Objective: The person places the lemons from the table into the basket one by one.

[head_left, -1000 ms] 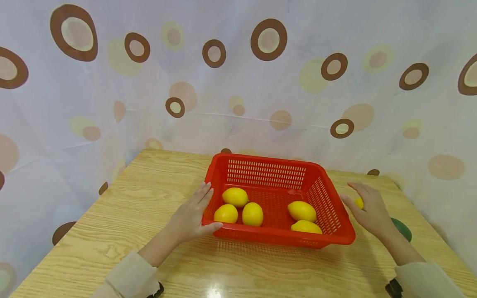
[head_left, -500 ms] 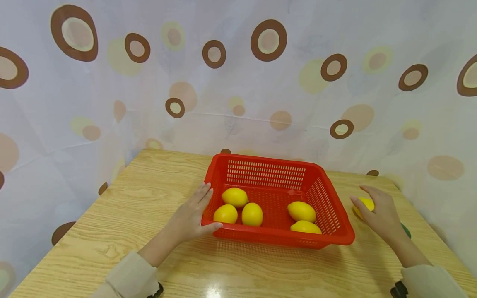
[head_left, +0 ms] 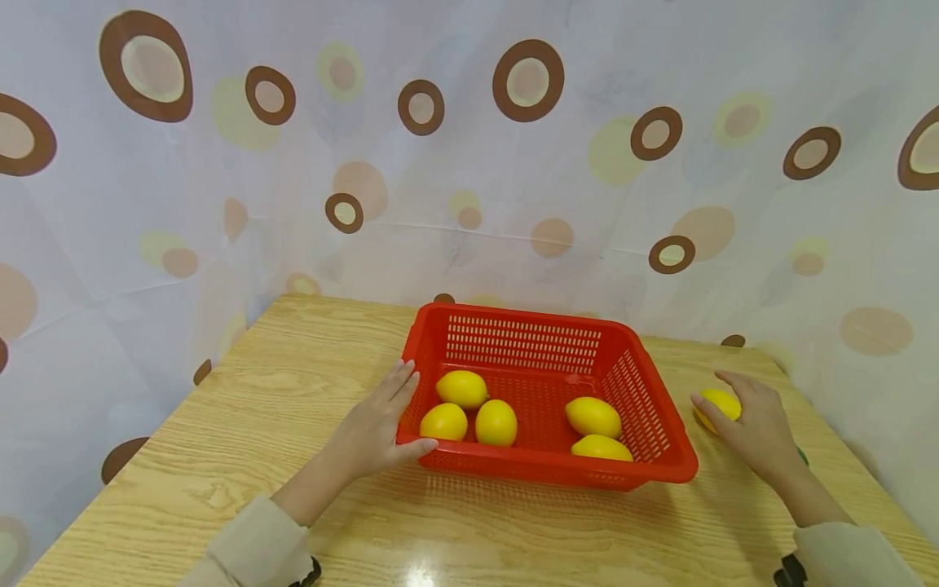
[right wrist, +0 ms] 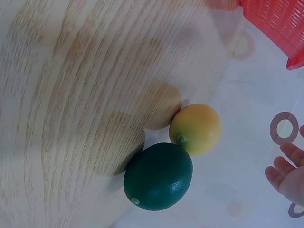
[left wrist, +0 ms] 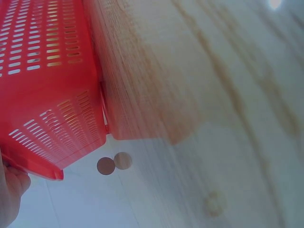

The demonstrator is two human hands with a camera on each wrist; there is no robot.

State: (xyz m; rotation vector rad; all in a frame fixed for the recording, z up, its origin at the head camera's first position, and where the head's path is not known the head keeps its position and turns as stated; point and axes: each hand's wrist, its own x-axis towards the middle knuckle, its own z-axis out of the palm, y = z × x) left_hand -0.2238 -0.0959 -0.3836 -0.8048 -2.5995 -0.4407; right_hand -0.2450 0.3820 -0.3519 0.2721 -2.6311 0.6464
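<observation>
My left hand [head_left: 374, 428] holds the front left corner of a red plastic basket [head_left: 531, 465], its thumb along the front rim and fingers at the left side. In the left wrist view, curled fingers [left wrist: 16, 183] show under the basket's rim. Several yellow lemons lie inside, three at the left, including one lemon [head_left: 496, 422], and two at the right. My right hand [head_left: 756, 424] hovers with loosely bent fingers by another lemon [head_left: 717, 408] outside the basket. The right wrist view shows that hand apart from this lemon [right wrist: 195, 129], which lies beside a dark green oval fruit [right wrist: 159, 175].
A light wood-grain table [head_left: 293, 391] carries everything. Behind it hangs a pale curtain [head_left: 455, 163] printed with brown rings and coloured dots. Only a sliver of the green fruit [head_left: 803, 454] shows past the right wrist in the head view.
My right hand has shifted right, away from the basket and over the green fruit, so more of the outside lemon shows. The left hand and basket stay in place.
</observation>
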